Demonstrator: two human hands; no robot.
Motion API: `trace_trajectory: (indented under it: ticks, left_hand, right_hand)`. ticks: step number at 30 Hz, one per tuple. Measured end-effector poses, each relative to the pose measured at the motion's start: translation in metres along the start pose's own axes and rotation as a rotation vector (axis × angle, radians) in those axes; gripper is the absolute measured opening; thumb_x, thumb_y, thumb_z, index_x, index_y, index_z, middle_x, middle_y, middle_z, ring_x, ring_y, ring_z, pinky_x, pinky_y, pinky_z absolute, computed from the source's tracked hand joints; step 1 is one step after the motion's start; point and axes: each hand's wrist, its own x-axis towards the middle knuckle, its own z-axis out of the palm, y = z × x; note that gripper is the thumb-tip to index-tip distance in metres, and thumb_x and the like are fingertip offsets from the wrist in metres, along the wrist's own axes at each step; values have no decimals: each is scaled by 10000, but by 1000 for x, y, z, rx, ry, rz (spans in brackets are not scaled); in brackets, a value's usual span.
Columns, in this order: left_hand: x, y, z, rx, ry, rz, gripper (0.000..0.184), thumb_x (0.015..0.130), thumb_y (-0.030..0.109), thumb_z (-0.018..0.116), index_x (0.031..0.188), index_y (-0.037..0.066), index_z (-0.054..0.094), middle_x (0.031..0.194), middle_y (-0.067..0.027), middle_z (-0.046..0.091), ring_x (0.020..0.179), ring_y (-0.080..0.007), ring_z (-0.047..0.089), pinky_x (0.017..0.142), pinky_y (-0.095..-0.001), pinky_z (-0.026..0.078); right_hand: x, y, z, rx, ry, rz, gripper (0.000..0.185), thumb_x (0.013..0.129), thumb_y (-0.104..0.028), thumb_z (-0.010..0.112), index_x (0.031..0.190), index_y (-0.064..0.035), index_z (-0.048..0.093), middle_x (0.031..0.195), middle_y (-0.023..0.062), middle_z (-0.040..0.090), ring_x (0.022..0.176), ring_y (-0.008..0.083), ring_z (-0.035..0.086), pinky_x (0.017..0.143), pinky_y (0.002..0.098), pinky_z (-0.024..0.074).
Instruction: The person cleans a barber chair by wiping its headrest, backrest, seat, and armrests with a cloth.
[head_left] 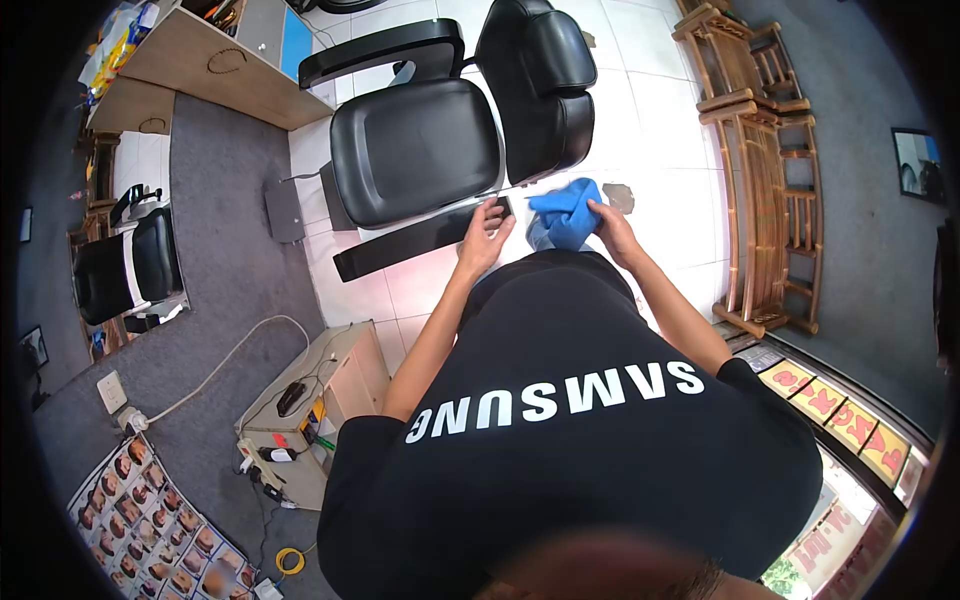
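White floor tiles (660,140) spread out past both hands, with a black chair (415,150) ahead of the left hand and a bamboo bench (762,215) well out to the right of the right hand. The right hand (618,238) grips one edge of a crumpled blue cloth (567,213), which lies just to that hand's left, bunched between the two hands. The left hand (487,240) looks empty, its fingers loosely curled beside the near end of the chair's armrest (425,238); whether it touches the armrest, I cannot tell. Since only the right hand appears to hold the cloth, a weak pinch could let it drop to the floor below that hand. A loose fold could also snag on the armrest end if swung toward the left hand, and a careless reach could knock the left hand's knuckles there. Hard to make out are the right hand's fingertips, partly lost behind the folds, and the paler blue patch below them, which may be cloth or clothing. Nearer than both hands, the black shirt (600,460) hides the legs and feet; far beyond the left hand, the frame cuts off the chair's backrest (535,100).
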Motion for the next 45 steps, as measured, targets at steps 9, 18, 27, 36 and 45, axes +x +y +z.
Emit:
trace_trajectory:
  ticks: [9,18,27,36,45]
  left_hand:
    - [-1,74,16,-692,-286,-135,826,1026,582,614,1594,39,359,1546,-105,492,1415,-233,486,1211,-429,365]
    - [58,130,-20,-52,596,133,626,1095,522,511,1310,-52,643,1262,-187,696,1192,-283,644,1037,-401,478]
    - [126,131,48,190,693,98,616,1091,520,480,1310,-36,631,1279,-305,666,1184,-471,638,1034,-494,481]
    - [118,99,106,-215,376,-87,854,1100,620,371,1622,-52,294,1680,-209,319,1563,-310,285,1269,-371,214]
    - [221,21,63,-268,176,-363,1122,971,848,324,1641,-47,232,1692,-267,269,1581,-363,252,1269,-397,226]
  right_hand:
    - [20,-68,80,-720,-137,-642,353,1012,-323,643,1130,9,664,1194,135,604,1184,275,557,1041,422,426]
    - [91,-190,70,-878,174,-1338,240,953,-207,711,1153,-73,703,1157,119,633,1099,310,605,957,436,444]
    - [162,-195,66,-974,212,-1528,88,917,-163,725,981,-112,757,1168,52,694,1255,297,588,1090,476,410]
    - [156,-196,66,-1007,192,-1431,70,892,-112,722,954,-123,753,1208,35,695,1302,300,564,1125,486,382]
    - [153,-205,70,-1122,229,-1414,81,893,-103,710,953,-123,761,1213,53,698,1300,314,583,1127,475,396]
